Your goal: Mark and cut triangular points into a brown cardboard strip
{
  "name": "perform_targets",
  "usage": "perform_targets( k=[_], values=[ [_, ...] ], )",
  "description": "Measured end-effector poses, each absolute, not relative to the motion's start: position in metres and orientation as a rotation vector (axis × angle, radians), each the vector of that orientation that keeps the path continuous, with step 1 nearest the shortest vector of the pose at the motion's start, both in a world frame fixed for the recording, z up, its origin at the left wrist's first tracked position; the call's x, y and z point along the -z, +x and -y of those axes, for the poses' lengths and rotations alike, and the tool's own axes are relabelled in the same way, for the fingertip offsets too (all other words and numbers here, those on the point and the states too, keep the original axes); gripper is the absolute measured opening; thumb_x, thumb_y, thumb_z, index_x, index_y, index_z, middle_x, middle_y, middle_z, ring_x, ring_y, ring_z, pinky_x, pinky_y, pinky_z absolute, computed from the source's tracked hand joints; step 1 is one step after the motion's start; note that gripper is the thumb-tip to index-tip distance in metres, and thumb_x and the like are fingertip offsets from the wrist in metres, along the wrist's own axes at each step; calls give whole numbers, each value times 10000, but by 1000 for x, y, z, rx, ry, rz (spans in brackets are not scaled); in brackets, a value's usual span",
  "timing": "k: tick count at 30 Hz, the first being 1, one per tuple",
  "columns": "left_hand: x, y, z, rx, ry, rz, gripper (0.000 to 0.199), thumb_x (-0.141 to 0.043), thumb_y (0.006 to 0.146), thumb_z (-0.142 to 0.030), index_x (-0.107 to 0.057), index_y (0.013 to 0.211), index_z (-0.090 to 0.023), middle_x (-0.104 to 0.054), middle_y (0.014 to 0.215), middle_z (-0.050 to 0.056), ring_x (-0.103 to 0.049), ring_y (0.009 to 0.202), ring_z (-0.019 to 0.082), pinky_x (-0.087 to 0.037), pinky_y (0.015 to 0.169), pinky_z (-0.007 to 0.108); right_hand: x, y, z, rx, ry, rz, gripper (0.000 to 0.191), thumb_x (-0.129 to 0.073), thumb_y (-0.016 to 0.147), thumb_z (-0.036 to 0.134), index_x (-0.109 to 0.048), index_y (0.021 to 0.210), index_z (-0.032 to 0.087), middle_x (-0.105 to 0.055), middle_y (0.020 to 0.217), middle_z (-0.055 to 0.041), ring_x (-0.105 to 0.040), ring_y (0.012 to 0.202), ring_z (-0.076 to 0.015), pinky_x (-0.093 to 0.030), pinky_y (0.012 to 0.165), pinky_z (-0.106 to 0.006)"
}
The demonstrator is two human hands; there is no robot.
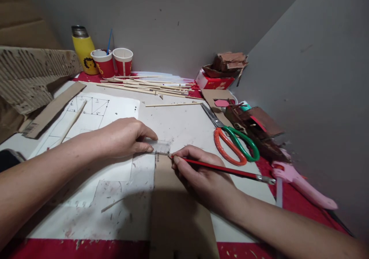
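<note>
My left hand [131,137] grips a clear plastic ruler [162,146] between thumb and fingers, across the far end of a brown cardboard strip [181,216]. In my right hand [201,170] is a red and black pencil [221,168], its tip end beside the ruler's right end. Whether the tip touches the cardboard is hidden by my fingers. Under my left forearm lies a white paper [118,166] with a line drawing; a thin wooden stick [73,121] rests on it.
Scissors [230,139] with orange and green handles lie right of my hands, near a pink glue gun [302,184]. Wooden sticks [144,86] are piled at the back, by two red cups [123,62] and a yellow bottle [84,53]. Corrugated cardboard [34,74] stands left.
</note>
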State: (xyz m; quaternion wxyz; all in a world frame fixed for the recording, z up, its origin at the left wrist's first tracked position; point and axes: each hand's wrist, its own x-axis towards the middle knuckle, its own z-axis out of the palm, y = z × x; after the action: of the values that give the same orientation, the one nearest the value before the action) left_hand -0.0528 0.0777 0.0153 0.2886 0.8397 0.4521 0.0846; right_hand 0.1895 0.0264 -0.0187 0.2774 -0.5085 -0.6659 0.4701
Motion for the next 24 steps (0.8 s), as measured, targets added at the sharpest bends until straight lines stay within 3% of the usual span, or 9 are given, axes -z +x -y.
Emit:
perform_targets(
  k=[15,24],
  values=[
    [-17,-54,-78,-259,2326,-1258,223,-664,860,-338,-791,1029,-268,-777,781,4,-676,683,178,-410,658,259,18,189,-26,-1242,-1404,1777,190,-583,945,335,-643,810,217,-607,614,12,-485,475,-121,-353,419,-236],
    [-17,-48,-79,-415,2311,-1621,353,-604,906,-378,-734,1188,-210,-743,747,24,-651,676,190,-434,661,285,18,187,-27,-1274,-1401,1737,189,-587,944,333,-640,803,218,-566,546,38,-462,431,-113,-329,404,-238]
  ],
)
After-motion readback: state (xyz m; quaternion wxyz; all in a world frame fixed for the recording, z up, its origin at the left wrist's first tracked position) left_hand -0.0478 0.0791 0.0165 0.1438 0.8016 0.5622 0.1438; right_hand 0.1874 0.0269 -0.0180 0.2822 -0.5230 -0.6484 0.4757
